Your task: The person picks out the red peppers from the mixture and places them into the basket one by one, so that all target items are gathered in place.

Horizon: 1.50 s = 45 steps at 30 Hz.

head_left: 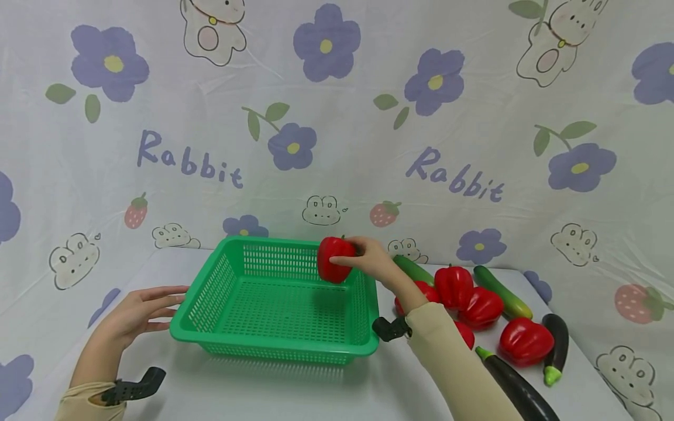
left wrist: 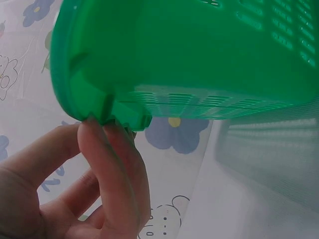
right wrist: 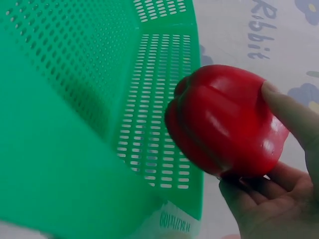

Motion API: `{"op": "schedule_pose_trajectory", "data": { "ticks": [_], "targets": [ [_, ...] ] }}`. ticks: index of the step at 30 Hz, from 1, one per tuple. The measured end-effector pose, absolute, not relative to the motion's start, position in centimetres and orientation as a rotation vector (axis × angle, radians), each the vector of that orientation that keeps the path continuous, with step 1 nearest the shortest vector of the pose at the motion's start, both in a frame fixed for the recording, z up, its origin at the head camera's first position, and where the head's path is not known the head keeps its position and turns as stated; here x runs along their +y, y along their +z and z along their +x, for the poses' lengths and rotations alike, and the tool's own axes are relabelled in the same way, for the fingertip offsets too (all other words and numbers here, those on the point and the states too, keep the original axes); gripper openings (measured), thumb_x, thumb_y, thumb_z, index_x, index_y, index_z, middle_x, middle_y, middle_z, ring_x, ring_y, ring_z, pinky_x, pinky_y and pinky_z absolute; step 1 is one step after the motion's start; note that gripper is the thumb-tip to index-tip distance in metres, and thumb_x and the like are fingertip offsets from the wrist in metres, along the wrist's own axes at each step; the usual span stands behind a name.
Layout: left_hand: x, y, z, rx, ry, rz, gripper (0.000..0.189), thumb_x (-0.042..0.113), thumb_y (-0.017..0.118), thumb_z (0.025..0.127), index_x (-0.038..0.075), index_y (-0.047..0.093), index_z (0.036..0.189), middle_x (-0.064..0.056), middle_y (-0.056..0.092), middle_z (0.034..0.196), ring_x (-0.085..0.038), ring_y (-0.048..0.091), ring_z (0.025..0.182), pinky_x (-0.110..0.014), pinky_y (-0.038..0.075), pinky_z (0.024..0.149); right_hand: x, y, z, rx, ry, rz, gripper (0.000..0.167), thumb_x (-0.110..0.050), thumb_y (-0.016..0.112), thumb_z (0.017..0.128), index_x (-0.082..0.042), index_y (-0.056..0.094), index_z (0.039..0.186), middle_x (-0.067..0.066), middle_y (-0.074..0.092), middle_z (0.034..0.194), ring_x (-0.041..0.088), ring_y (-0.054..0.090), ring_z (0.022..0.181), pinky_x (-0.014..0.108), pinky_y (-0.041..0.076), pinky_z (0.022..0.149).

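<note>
A red bell pepper (head_left: 329,260) is gripped in my right hand (head_left: 375,258), above the back right of the green basket (head_left: 286,349). In the right wrist view, thumb and fingers hold the pepper (right wrist: 227,119) from opposite sides, near the basket's slotted wall (right wrist: 154,109). The basket's visible floor holds nothing. At its left end, my left hand (head_left: 138,313) has its fingers extended toward the rim. The left wrist view shows fingertips (left wrist: 92,132) at the basket's rim (left wrist: 62,94), with little or no gap.
Right of the basket lie several red bell peppers (head_left: 525,342), cucumbers (head_left: 502,291) (head_left: 413,270) and two eggplants (head_left: 518,386) (head_left: 557,345). My right forearm partly covers the nearer peppers. A patterned cloth (head_left: 337,117) hangs behind the white table (head_left: 253,394).
</note>
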<state>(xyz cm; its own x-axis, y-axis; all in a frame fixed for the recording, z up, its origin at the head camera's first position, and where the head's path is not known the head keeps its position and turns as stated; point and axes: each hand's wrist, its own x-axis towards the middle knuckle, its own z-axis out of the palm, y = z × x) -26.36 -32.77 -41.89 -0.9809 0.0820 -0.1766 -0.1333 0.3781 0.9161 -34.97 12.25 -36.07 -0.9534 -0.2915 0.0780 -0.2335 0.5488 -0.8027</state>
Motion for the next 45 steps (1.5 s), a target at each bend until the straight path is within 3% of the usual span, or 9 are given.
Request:
{"op": "schedule_pose_trajectory", "data": {
  "ticks": [8, 23, 45],
  "targets": [
    [-32.6, -41.9, -26.2, 2.445, 1.65, -0.053, 0.057, 0.036, 0.062, 0.095, 0.003, 0.05, 0.14, 0.012, 0.068, 0.111, -0.009, 0.067, 0.097, -0.036, 0.058, 0.082, 11.8, -36.0, -34.7, 2.702, -1.314, -0.386, 0.054, -0.034, 0.072, 0.086, -0.005, 0.058, 0.13, 0.014, 0.066, 0.119, 0.028, 0.059, 0.107, 0.049, 0.053, 0.093],
    [-32.7, -41.7, -26.2, 2.434, 1.656, -0.042, 0.056, 0.038, 0.063, 0.095, 0.006, 0.052, 0.14, 0.016, 0.068, 0.108, -0.008, 0.066, 0.098, -0.036, 0.057, 0.084, 11.3, -35.9, -35.3, 2.711, -1.158, -0.338, 0.048, -0.035, 0.072, 0.086, -0.003, 0.063, 0.12, 0.012, 0.066, 0.11, 0.026, 0.058, 0.103, 0.047, 0.053, 0.093],
    [-32.7, -41.8, -26.3, 2.447, 1.651, -0.036, 0.057, 0.038, 0.063, 0.095, 0.005, 0.051, 0.14, 0.015, 0.067, 0.111, -0.009, 0.066, 0.099, -0.037, 0.057, 0.084, 9.8, -35.8, -35.7, 2.748, -0.938, -0.277, 0.067, -0.034, 0.076, 0.083, 0.007, 0.052, 0.131, 0.021, 0.06, 0.125, 0.032, 0.057, 0.112, 0.048, 0.051, 0.097]
  ]
}}
